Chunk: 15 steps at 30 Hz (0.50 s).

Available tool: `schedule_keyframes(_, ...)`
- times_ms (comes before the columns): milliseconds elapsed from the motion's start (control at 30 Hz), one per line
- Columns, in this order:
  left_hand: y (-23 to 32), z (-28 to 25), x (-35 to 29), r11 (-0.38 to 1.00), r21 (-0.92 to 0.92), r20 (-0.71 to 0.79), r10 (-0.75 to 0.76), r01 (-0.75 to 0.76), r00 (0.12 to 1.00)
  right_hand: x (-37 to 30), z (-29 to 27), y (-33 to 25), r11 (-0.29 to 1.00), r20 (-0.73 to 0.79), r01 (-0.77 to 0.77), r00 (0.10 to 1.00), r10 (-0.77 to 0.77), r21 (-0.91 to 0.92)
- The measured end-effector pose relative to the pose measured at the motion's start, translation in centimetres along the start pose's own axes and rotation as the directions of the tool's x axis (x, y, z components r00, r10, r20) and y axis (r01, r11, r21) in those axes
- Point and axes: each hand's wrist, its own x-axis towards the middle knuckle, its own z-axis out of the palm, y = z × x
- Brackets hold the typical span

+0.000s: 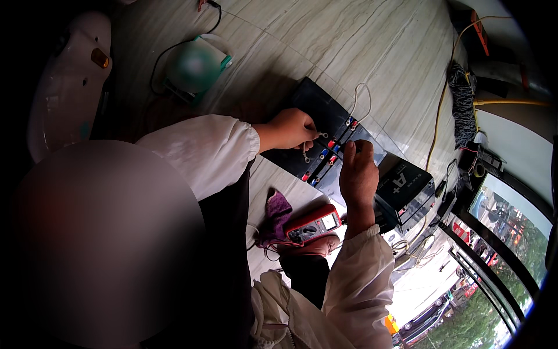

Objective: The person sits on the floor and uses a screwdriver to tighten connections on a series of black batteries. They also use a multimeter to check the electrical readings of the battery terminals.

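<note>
Veined floor [360,41] beneath | left hand [292,129]: reaching across, fingers curled, pinching ring-ended lead [307,157] | right hand [358,173]: extended forward, fingertips bunched, cannot tell on what | batteries [322,107]: directly under both grips | red meter [314,226]: bodyward of right grip

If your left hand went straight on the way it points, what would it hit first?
Probably the nearest red terminal, just beyond the left hand. Depth is unclear; it might pass above and meet the right hand.
</note>
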Motion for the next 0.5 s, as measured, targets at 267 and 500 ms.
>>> schedule_keyframes(267,0.4,0.1,-0.1,1.000,0.004,0.002,-0.008,0.008,1.000,0.1,0.8,0.6,0.968,-0.179,0.238,0.952,-0.249,-0.082)
schedule_keyframes(500,0.4,0.1,0.0,1.000,0.015,0.013,0.002,-0.002,1.000,0.8,1.0,1.7,0.896,-0.266,0.403,0.857,-0.441,-0.186)
